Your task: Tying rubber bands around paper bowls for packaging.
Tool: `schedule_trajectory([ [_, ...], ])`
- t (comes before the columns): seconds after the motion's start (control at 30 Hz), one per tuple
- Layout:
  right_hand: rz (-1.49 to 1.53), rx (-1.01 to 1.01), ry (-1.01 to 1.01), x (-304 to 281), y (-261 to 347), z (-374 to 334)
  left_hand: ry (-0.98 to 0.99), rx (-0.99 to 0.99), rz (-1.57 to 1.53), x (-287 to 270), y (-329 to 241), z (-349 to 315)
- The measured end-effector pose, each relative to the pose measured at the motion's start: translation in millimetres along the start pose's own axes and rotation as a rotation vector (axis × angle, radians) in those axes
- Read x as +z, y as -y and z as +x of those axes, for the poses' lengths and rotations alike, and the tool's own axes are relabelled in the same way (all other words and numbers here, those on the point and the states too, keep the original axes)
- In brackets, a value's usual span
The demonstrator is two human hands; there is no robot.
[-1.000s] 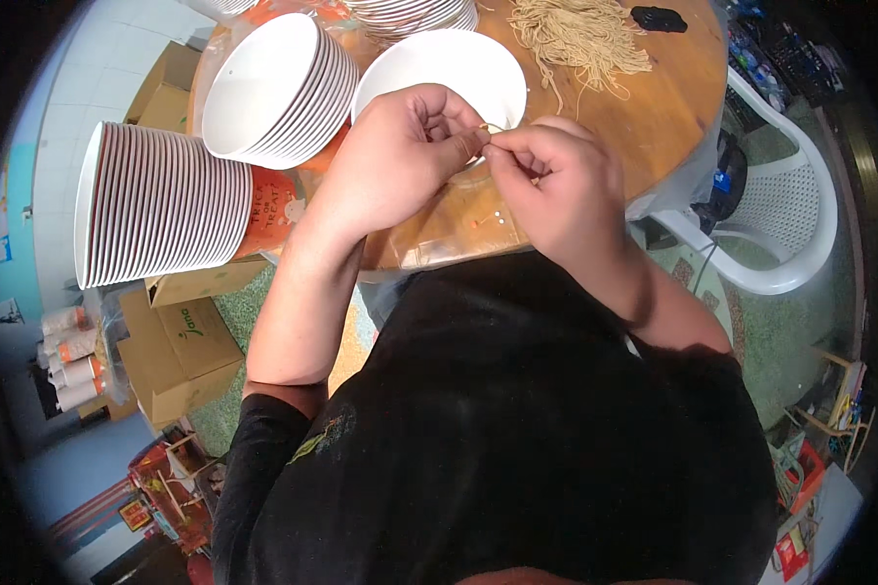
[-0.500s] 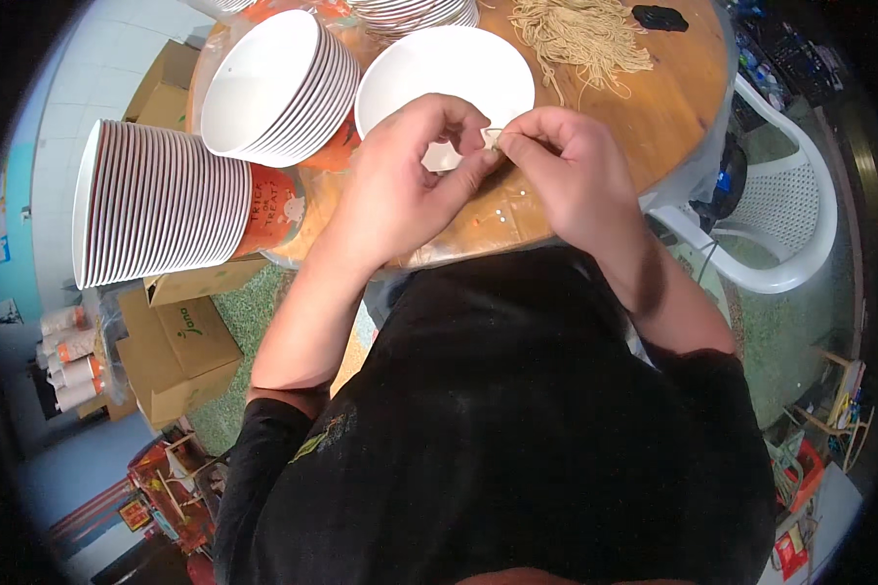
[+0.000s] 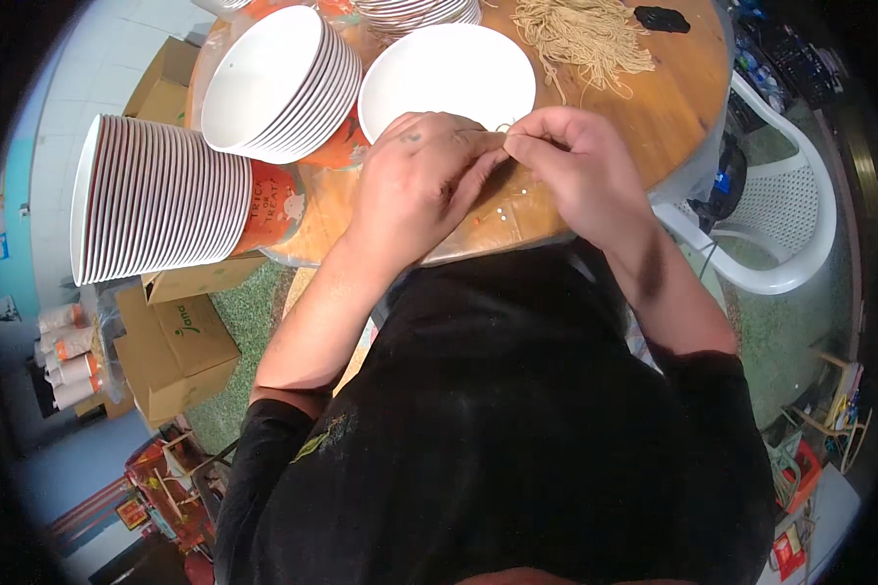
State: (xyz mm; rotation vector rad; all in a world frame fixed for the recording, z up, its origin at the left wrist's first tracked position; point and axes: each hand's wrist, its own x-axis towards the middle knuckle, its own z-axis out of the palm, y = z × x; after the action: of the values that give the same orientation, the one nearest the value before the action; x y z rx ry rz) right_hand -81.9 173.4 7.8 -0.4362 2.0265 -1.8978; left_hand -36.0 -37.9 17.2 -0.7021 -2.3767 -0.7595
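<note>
My left hand (image 3: 424,185) and my right hand (image 3: 585,166) meet above the near part of the table, fingertips almost touching. Thumb and forefinger are pinched on each. Between the tips shows a small loop of thin pale cord (image 3: 503,127); the rest of it is hidden by my fingers. Just beyond my hands is a white round tub (image 3: 449,73), its near part covered by my left hand. A loose heap of tan cords (image 3: 585,44) lies at the far right of the table.
Nested white paper buckets (image 3: 166,200) lean at the left, beside a second stack (image 3: 283,88). A black object (image 3: 661,19) is near the cords. Small white bits (image 3: 502,213) dot the wooden table (image 3: 668,122). A white plastic chair (image 3: 771,214) stands right; cardboard boxes (image 3: 180,341) sit lower left.
My left hand has turned over, its back now facing up, and its fingers have closed in toward my right fingertips. The right hand has shifted only slightly.
</note>
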Motion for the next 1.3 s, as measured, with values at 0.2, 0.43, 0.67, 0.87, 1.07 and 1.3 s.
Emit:
schedule_trajectory([
  [0.2,0.066,-0.156,0.027,1.4,-16.6,3.7,0.021,-0.117,-0.073,-0.9,-1.8,1.7],
  [0.43,-0.335,-0.376,-0.068,-10.2,-10.5,13.6,0.014,-0.158,-0.084,-1.0,-2.1,3.3],
  [0.67,-0.4,-0.367,-0.021,-13.8,4.0,16.3,-0.04,-0.083,-0.065,-1.2,3.4,-1.2],
  [0.87,-0.553,-0.449,-0.086,-8.0,6.1,18.0,-0.036,0.02,0.046,0.1,9.3,-9.9],
  [1.07,-0.662,-0.524,-0.204,-11.8,5.9,19.2,0.005,0.055,0.106,-3.5,3.0,-15.8],
  [1.3,-0.678,-0.684,-0.261,-4.1,-4.8,19.1,0.117,0.017,0.005,-10.7,0.2,-17.5],
])
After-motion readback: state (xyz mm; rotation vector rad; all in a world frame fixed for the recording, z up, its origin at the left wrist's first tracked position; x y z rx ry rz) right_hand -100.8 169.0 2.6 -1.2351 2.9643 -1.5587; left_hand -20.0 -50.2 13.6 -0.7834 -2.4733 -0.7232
